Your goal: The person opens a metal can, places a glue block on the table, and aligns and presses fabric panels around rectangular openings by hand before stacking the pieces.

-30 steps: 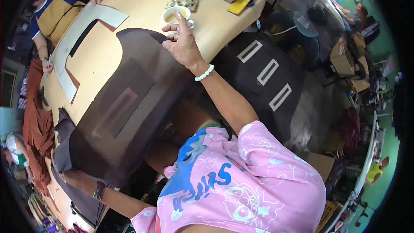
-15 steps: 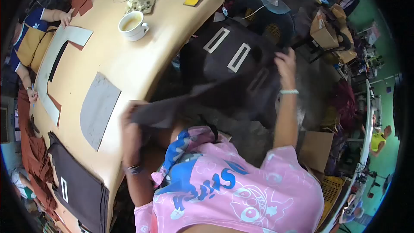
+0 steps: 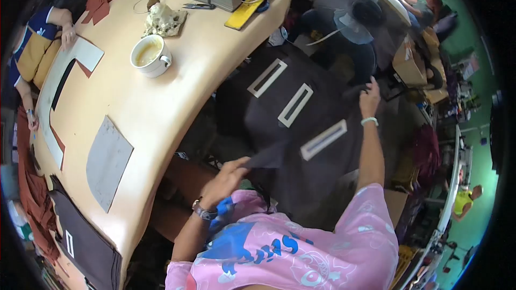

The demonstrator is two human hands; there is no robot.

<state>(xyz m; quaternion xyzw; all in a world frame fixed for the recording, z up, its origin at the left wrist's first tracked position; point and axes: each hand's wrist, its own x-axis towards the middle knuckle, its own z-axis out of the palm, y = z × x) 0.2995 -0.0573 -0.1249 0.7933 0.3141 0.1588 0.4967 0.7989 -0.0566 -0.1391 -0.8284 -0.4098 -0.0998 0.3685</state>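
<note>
Since half a second ago, the dark piece has swung down over the dark sheets right of centre, and the left hand has moved from the table edge toward the middle of the frame. At upper left, a co-worker in a tan apron is beside a pale curved template. A dark stack with a white frame lies at lower left, near a rounded grey piece on the table; a white cup stands above. Below centre, the left hand's fingertips meet a corner of the dark piece; blur hides whether they pinch it. A white-edged slot crosses the piece. Farther right, well apart from the left, the right hand is at its far edge, forefinger extended; I cannot tell whether it grips.
</note>
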